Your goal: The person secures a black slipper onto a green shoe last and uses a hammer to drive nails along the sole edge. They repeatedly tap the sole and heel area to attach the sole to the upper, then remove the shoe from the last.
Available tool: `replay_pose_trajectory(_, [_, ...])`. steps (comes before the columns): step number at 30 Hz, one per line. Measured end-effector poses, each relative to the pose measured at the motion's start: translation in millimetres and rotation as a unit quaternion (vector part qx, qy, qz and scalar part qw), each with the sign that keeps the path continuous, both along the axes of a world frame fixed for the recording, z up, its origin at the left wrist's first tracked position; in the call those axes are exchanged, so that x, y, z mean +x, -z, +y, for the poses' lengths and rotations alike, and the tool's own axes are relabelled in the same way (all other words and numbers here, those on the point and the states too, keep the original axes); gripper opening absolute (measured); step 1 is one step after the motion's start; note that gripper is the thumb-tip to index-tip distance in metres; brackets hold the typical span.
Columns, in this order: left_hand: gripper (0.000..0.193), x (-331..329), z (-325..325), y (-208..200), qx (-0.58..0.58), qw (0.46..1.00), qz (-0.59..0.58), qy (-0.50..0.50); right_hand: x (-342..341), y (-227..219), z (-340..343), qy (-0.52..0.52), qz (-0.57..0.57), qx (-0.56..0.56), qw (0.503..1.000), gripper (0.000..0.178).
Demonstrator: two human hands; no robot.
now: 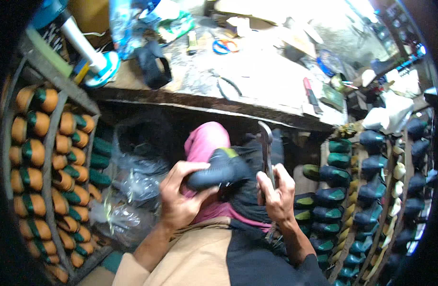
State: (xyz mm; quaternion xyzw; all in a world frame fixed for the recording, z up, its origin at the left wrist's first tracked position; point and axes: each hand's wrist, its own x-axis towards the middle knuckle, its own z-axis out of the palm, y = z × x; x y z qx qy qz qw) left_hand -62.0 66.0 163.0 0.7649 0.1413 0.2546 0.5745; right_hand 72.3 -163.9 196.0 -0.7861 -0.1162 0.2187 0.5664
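Note:
My left hand is closed around a dark shoe, with the thumb below it and the fingers along its upper side. The shoe lies sideways over my lap, and part of it is blurred. My right hand grips steel lasting pincers by the handles, upright, with the curved head at the top. The pincers are to the right of the shoe and apart from it. Pink cloth covers my left knee, under and beyond the shoe.
Ahead stands a workbench with pliers, scissors, a red-handled knife and a black band. Racks of orange-and-green shoes rise on the left, dark shoes on the right. Clear plastic bags lie by my left side.

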Motion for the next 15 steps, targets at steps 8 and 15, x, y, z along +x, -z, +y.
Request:
replay_pose_trajectory(8, [0.068,16,4,13,-0.073,0.988,-0.035,0.134,205,102,-5,0.044,-0.383,-0.311,0.869,0.038])
replay_pose_trajectory(15, [0.066,-8,15,34,-0.168,0.978,-0.035,0.119,272,123,7,0.051,-0.412,-0.424,0.805,0.056])
